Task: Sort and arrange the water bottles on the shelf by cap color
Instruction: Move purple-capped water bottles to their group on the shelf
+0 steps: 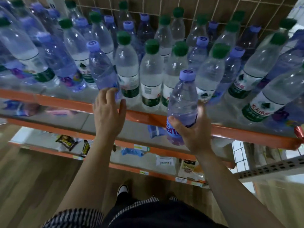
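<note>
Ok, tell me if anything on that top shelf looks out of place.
The caps are mixed: one purple-capped bottle stands among green-capped bottles mid-shelf, a second purple bottle by the left hand. The right hand holds a third purple bottle in front of the shelf edge. Nothing looks spilled or toppled.

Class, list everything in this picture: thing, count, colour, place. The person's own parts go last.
green-capped bottles: many, clear, mixed across the top shelf
purple-capped bottles: many, purple-tinted, mixed among the green-capped
held bottle: one, purple cap, before the shelf's front edge
lower shelves: two, orange-edged, below
packets: several, dark, blue and white, on the lower shelves
wire grid: one, pale, behind the bottles
floor: one, wood-brown, below
left hand: one, open, reaching at a front purple-capped bottle
right hand: one, gripping the held bottle
</note>
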### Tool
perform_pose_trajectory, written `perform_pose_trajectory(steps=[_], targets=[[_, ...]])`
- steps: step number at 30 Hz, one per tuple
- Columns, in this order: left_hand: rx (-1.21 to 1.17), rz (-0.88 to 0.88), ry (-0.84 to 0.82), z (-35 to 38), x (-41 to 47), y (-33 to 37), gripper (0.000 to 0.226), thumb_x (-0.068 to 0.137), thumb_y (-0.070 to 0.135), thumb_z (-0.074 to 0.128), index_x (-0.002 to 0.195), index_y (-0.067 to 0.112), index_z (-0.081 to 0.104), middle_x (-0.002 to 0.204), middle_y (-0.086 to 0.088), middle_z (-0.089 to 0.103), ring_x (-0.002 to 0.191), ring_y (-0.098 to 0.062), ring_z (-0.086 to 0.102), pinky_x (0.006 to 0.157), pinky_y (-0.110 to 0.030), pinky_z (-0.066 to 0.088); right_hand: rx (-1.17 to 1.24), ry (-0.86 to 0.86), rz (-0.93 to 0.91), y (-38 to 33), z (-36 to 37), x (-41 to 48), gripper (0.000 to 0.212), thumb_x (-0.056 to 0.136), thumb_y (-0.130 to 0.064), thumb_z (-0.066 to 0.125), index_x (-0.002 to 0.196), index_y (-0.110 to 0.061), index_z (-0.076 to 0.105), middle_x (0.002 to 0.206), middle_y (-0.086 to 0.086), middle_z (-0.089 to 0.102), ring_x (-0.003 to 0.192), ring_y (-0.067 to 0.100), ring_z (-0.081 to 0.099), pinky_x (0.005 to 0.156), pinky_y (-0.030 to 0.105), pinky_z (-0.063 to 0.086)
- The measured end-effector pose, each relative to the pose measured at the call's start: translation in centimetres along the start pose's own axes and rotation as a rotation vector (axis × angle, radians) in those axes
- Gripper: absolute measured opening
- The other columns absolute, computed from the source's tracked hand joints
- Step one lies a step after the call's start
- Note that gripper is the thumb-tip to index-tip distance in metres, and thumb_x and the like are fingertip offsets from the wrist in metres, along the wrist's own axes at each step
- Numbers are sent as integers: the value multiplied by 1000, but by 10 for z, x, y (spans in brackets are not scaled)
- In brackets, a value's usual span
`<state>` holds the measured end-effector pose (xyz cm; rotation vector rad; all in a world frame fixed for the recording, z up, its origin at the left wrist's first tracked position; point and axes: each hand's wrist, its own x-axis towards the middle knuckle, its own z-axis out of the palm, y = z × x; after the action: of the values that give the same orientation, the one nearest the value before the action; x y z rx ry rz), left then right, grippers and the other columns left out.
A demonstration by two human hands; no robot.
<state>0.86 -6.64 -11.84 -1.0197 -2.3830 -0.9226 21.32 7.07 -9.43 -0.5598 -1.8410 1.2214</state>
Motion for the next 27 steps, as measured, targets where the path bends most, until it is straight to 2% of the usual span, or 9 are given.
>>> perform_pose_trajectory(steps=[4, 7, 9, 11, 14, 15, 19, 24, 27], targets=[[-35, -44, 64, -15, 27, -46, 46, 97, 31, 52, 129, -1, 50, 127, -23, 52, 115, -38, 52, 93, -46, 43, 4, -20, 72, -5, 53, -10, 49, 66, -43, 76, 107, -29, 53, 97, -13, 68, 88, 9, 67, 72, 22, 54], [-112, -31, -20, -17, 48, -68, 54, 95, 35, 53, 133, -2, 46, 129, -23, 51, 117, -38, 51, 96, -47, 43, -18, 19, 99, -8, 93, -16, 47, 64, -46, 76, 102, -33, 51, 93, -22, 67, 83, 0, 66, 69, 13, 50], [-170, -9, -70, -15, 59, -78, 60, 94, 39, 51, 135, -3, 43, 130, -22, 50, 118, -37, 51, 97, -46, 44, -18, 34, 128, -9, 116, -19, 49, 64, -46, 76, 102, -27, 52, 91, -15, 69, 81, 2, 66, 68, 14, 50], [-260, 16, -110, -10, 64, -84, 66, 94, 42, 52, 137, -5, 39, 132, -22, 49, 121, -33, 49, 99, -36, 40, -29, 61, 151, -9, 134, -22, 57, 64, -48, 77, 105, -14, 55, 89, -6, 70, 80, 7, 67, 69, 19, 52], [-411, -3, -188, -1, 72, -90, 75, 93, 42, 61, 144, -3, 31, 141, -19, 44, 126, -24, 41, 97, -12, 26, -33, 93, 189, -10, 150, -30, 61, 65, -48, 77, 110, -12, 57, 92, -6, 71, 84, 9, 69, 69, 21, 54], [-467, -15, -216, 2, 73, -91, 76, 91, 41, 63, 144, -2, 29, 142, -19, 43, 128, -25, 42, 98, -12, 26, -33, 109, 201, -11, 154, -32, 58, 66, -48, 77, 110, -16, 57, 92, -10, 71, 84, 7, 68, 68, 18, 53], [-623, -55, -250, 10, 78, -87, 76, 88, 41, 66, 141, 0, 32, 137, -16, 48, 123, -27, 51, 100, -30, 40, -59, 149, 202, -16, 159, -34, 43, 71, -46, 75, 105, -33, 54, 92, -21, 69, 82, 1, 67, 65, 8, 48], [-561, -36, -191, 7, 80, -89, 79, 85, 47, 63, 138, -5, 37, 128, -19, 53, 110, -29, 57, 87, -30, 44, -23, 155, 189, -19, 158, -29, 35, 74, -44, 75, 102, -35, 56, 90, -16, 71, 79, 4, 69, 63, 12, 50], [-565, -58, -80, -8, 80, -89, 77, 78, 54, 60, 130, -1, 45, 115, -14, 60, 94, -17, 56, 74, -23, 37, 3, 101, 179, -18, 157, -21, 44, 74, -46, 73, 106, -20, 57, 90, -11, 70, 79, 9, 69, 64, 19, 54]])
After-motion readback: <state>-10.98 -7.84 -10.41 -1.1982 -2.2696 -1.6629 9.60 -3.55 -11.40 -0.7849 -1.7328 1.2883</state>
